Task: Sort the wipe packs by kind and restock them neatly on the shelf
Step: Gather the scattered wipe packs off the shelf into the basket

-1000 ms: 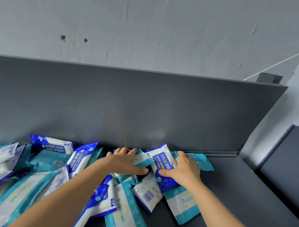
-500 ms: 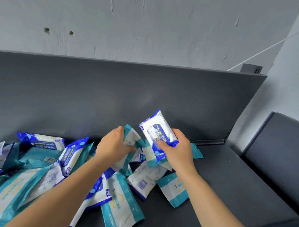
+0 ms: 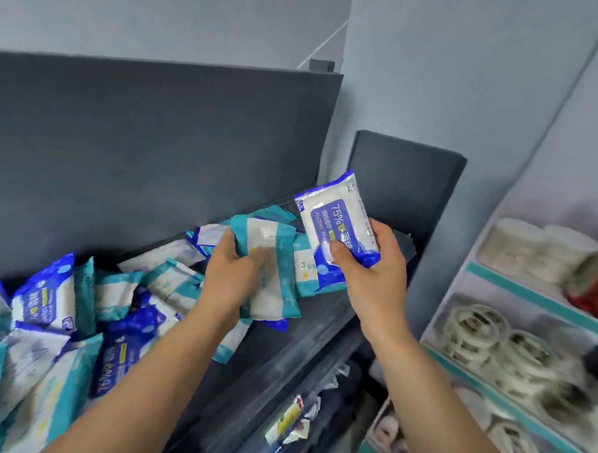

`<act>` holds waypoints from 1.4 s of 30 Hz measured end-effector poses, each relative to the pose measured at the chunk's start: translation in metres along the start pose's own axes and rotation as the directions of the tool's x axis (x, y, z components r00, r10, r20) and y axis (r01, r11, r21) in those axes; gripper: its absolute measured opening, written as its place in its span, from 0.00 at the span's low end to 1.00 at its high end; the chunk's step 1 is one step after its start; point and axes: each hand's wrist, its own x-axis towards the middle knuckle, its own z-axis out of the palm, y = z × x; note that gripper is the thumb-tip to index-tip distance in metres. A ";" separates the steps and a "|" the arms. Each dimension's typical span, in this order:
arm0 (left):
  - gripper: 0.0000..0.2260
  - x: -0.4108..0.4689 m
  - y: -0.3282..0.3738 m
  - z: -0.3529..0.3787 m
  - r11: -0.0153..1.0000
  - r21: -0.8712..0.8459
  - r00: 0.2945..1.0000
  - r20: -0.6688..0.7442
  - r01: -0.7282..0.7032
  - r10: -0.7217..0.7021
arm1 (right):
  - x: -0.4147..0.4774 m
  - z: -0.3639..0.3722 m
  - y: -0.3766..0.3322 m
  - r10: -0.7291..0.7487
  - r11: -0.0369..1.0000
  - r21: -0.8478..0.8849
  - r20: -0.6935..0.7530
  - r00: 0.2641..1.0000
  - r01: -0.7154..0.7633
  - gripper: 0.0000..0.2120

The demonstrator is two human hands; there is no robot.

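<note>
My right hand (image 3: pixel 371 274) grips a blue-and-white wipe pack (image 3: pixel 337 224) marked 75%, lifted above the right end of the dark grey shelf (image 3: pixel 285 356). My left hand (image 3: pixel 235 271) holds a teal-and-white wipe pack (image 3: pixel 275 256) just left of it, also raised off the shelf. A jumbled heap of several blue packs (image 3: pixel 44 297) and teal packs (image 3: pixel 116 293) lies on the shelf to the left, some overlapping. Another teal pack (image 3: pixel 304 274) shows between my two hands.
The shelf's tall grey back panel (image 3: pixel 157 134) rises behind the heap. A second dark panel (image 3: pixel 405 183) stands to the right. At far right, a white rack with teal edges (image 3: pixel 525 339) holds blurred round tins and rolls. Crumpled wrappers (image 3: pixel 292 421) lie below the shelf.
Both hands have lifted their packs off the heap and carried them rightward. The camera has swung right, bringing the white rack into view.
</note>
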 end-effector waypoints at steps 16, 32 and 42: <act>0.10 -0.237 -0.081 0.136 0.956 0.108 0.756 0.590 0.273 -0.283 | -0.218 -0.245 -0.013 0.254 0.907 -0.184 -0.478 0.841 -0.379 0.22; 0.09 -0.448 -0.159 0.281 0.908 0.366 0.493 0.762 0.206 -0.419 | -0.367 -0.458 -0.001 0.418 0.692 -0.148 -0.716 0.559 -0.706 0.19; 0.09 -0.483 -0.254 0.376 0.821 0.566 0.320 0.793 -0.072 -0.518 | -0.392 -0.557 0.098 0.575 0.396 -0.190 -0.711 0.404 -0.898 0.22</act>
